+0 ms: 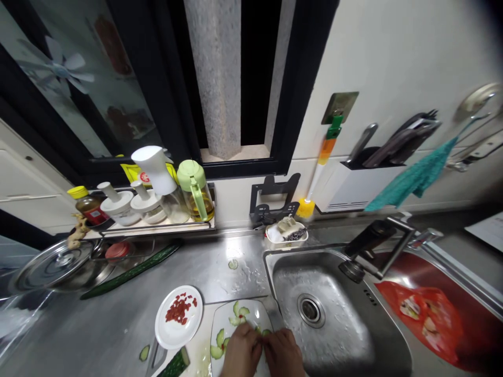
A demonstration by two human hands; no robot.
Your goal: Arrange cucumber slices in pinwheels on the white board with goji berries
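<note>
Both hands meet at the bottom edge over a white oblong plate [226, 319] that carries cucumber slices [239, 313] laid out in flower shapes. My left hand [240, 352] and my right hand [283, 354] have their fingers pinched together where they touch, on a cucumber slice [262, 333] on the plate. To the left stands a small round white plate [165, 330] with chopped red chilli [179, 309]. A cut cucumber piece [175, 364] lies below it.
A steel sink [334, 314] with a tap [373, 246] lies right of the plate; a red plastic bag [428, 314] is in the far basin. A whole cucumber [131, 271], a pot lid [51, 264], condiment bottles [157, 193] and a soap dish [286, 233] line the back.
</note>
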